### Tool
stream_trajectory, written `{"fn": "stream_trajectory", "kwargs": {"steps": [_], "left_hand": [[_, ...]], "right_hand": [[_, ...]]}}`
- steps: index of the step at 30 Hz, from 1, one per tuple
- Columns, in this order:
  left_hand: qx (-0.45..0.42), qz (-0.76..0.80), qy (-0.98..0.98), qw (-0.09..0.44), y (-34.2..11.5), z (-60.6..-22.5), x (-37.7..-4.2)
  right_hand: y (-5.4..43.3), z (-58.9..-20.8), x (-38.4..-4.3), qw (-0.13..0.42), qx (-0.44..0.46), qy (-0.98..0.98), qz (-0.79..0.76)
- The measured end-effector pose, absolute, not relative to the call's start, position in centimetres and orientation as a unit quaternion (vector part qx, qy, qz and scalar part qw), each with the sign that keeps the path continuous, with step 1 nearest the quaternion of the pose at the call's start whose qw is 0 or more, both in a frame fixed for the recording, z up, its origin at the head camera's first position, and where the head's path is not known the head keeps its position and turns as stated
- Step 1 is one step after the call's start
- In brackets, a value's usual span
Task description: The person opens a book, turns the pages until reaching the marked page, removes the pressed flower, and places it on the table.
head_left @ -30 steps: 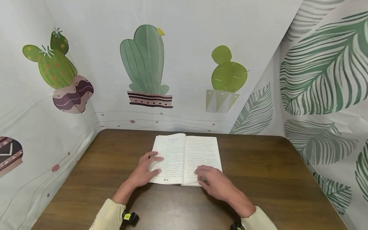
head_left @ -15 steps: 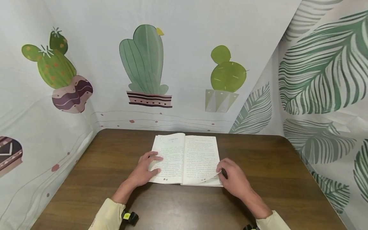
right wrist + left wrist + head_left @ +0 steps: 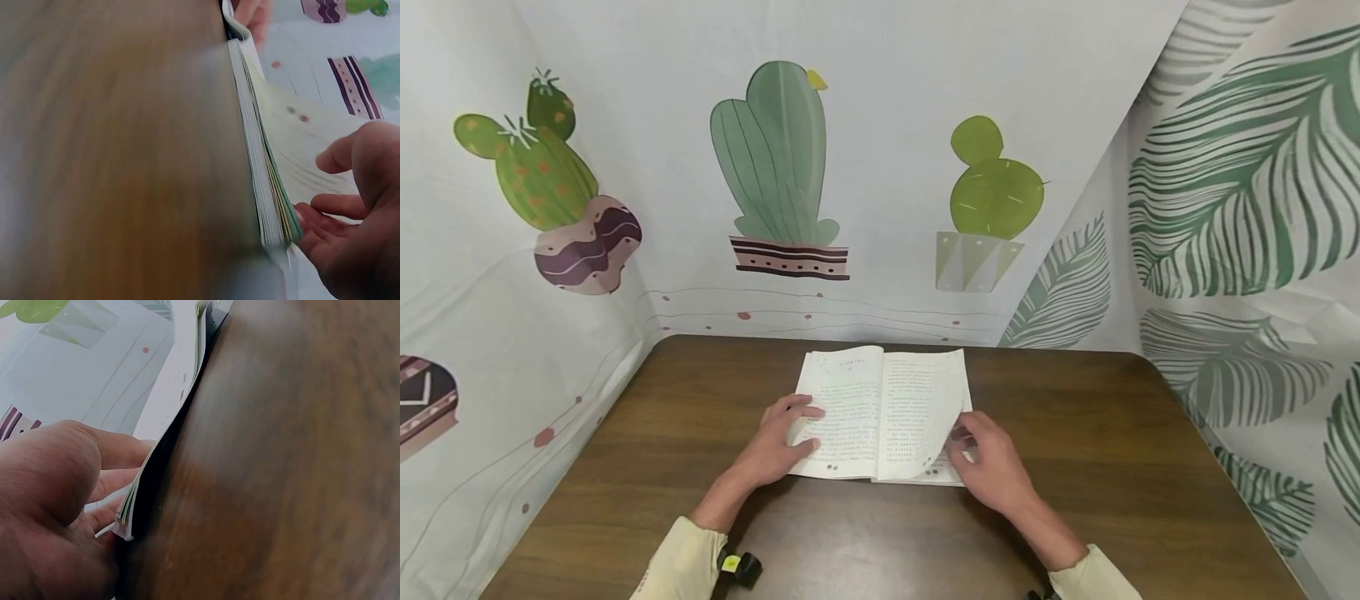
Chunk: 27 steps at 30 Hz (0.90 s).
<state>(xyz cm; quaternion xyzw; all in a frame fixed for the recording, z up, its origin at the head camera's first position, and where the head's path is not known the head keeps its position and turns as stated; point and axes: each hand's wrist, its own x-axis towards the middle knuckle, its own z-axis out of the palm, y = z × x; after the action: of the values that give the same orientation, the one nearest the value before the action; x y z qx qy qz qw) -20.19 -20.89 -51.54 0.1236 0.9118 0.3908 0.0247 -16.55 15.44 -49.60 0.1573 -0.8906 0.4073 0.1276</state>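
Observation:
An open book point(image 3: 848, 396) with printed text lies on the table, its two page sides spread flat. My left hand point(image 3: 773, 446) rests on the left page with fingers spread; in the left wrist view the thumb point(image 3: 122, 449) reaches over the book's near edge. At the right side, a single page point(image 3: 917, 412) is raised and curls leftward, showing another printed page under its lower corner. My right hand point(image 3: 996, 467) is at that curling edge. Seen from the right wrist, its thumb point(image 3: 337, 156) and fingers stand apart, with the fingertips point(image 3: 306, 215) beside the book's edge.
The brown wooden table point(image 3: 1097, 450) extends on both sides of the book. A white cloth backdrop point(image 3: 887, 150) printed with cacti stands behind it, and a leaf-patterned cloth point(image 3: 1247, 167) hangs at the right. Black bands point(image 3: 741, 569) sit at the wrists.
My right hand went from the right page's lower middle out to its outer edge, then slightly back left. The page corner, first bent up, now curls higher and leftward. My left hand stayed put.

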Motion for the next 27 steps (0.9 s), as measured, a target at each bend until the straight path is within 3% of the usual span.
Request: {"fn": "stream_trajectory", "kwargs": {"steps": [10, 20, 27], "left_hand": [[0.106, 0.421, 0.901, 0.009, -20.8, -51.8, -20.4], [0.045, 0.538, 0.841, 0.041, -20.9, -51.6, -20.8], [0.013, 0.591, 0.804, 0.060, -21.0, -51.1, -20.7]], "right_hand": [[10.0, -49.6, -17.2, 0.039, 0.208, -0.843, 0.495], [7.7, -49.9, -18.2, 0.073, 0.274, -0.865, 0.414], [7.3, -49.8, -17.8, 0.021, 0.297, -0.866, 0.401]]}}
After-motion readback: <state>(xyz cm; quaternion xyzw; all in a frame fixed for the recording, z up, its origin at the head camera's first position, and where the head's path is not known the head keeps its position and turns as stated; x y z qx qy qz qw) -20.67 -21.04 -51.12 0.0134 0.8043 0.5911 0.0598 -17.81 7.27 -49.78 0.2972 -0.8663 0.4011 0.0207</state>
